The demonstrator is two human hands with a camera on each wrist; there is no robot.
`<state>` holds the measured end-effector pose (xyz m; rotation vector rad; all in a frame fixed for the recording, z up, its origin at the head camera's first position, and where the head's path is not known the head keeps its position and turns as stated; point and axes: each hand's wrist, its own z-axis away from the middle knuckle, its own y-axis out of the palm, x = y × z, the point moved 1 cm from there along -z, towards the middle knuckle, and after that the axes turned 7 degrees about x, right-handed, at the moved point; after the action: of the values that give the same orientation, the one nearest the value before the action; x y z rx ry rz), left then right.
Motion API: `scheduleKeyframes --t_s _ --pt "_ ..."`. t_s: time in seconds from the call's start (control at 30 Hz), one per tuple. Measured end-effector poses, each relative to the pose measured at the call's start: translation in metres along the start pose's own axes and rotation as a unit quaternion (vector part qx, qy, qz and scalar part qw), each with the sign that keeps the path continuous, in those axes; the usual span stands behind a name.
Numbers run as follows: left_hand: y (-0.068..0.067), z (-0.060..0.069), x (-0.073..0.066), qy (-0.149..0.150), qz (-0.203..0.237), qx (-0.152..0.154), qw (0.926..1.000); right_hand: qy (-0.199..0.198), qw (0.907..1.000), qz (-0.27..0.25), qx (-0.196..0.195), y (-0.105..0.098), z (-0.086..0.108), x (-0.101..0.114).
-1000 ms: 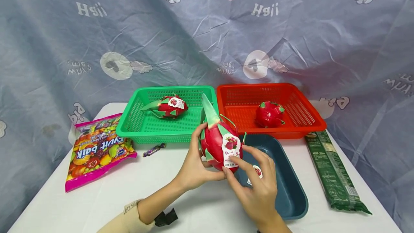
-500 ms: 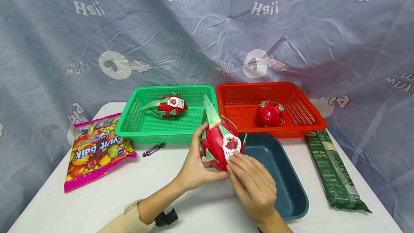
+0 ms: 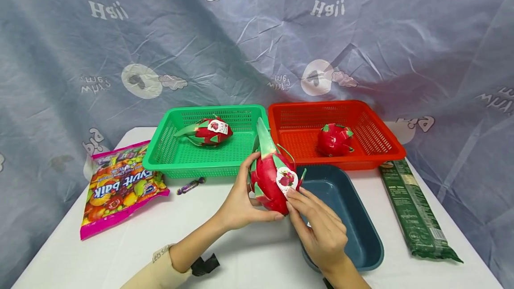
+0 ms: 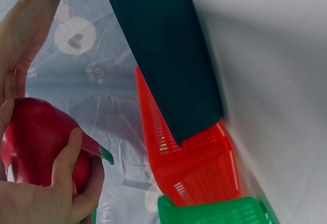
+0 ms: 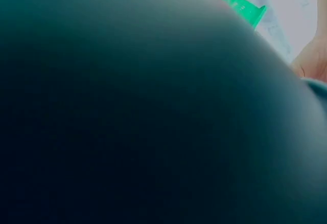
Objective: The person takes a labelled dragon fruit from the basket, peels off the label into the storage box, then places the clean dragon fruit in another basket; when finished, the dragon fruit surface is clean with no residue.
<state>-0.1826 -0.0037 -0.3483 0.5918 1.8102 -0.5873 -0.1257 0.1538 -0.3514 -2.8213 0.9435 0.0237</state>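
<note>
- Dragon fruit (image 3: 269, 179) was held in the air between the two hands, beside the blue tray (image 3: 361, 235) and nearer the person than the green basket (image 3: 196, 170) and red basket (image 3: 293, 140).
- Contact at the white label (image 3: 287, 179) was judged to be the step in hand; whether it was being laid or lifted could not be told.
- Light, even pressure was judged best: if laid, the label was to be smoothed from its middle outward; if lifted, it was to be drawn back slowly and low, so that no tear was made.
- Green scales near its edges were best left unbent, and the fruit was best kept still by the supporting hand alone.
- Side support was given by the left hand (image 3: 241, 206), its fingers wrapped around the far side and its thumb laid along the underside.
- Fingertips of the right hand (image 3: 323, 229) were brought close together over the label's lower part, with the thumb just below; whether a pinch or only a press was made could not be told.
- Little was added by the right wrist view, which was mostly filled by a dark blur.
</note>
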Motion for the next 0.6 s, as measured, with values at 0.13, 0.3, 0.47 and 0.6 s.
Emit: scheduleKeyframes --t_s 0.13,0.3,0.47,0.6 --pt "-0.002 -0.002 0.002 0.008 -0.006 0.007 0.9999 0.017 0.9997 -0.01 0.011 -0.002 -0.001 -0.002" --pt "-0.005 -0.004 0.003 0.004 -0.019 0.011 0.9997 0.074 0.9963 -0.036 0.027 -0.006 0.002 -0.005" --pt "-0.007 -0.004 0.003 -0.003 -0.028 0.01 0.9995 0.154 0.9824 -0.095 0.045 -0.009 0.005 -0.007" --pt "-0.008 -0.005 0.006 -0.002 -0.029 0.01 0.9995 0.21 0.9665 -0.14 0.047 -0.013 0.003 -0.005"
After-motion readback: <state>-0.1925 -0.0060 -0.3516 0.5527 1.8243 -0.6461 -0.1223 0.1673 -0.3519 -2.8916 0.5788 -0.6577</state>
